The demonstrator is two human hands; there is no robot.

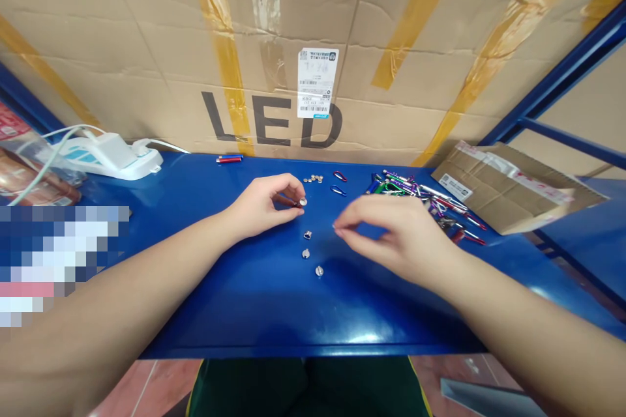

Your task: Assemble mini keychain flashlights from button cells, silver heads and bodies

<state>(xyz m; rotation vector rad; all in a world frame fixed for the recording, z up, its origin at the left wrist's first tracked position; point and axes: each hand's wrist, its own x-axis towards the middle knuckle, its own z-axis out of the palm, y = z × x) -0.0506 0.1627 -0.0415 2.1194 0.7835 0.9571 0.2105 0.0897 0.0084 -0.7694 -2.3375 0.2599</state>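
My left hand (261, 205) pinches a small red-and-silver part (298, 204) with a round silver end, just above the blue metal tabletop (274, 313). My right hand (391, 234) hovers to its right, fingertips drawn together with nothing visible between them. Below the gap between my hands lie several small silver metal pieces, including a dome-headed piece (306, 253), another (319, 270) and a darker clip-like piece (307, 234). Beyond them are a small cluster of button cells (313, 178), a red carabiner (340, 176) and a blue carabiner (338, 191).
A heap of colourful carabiner-clipped metal tubes (415, 195) lies at right, by a flattened cardboard sheet (508, 189). A white power strip (110, 155) and red-and-blue tubes (229, 158) sit at the back, against a large taped carton (274, 32). A blue shelf frame (562, 91) stands at right.
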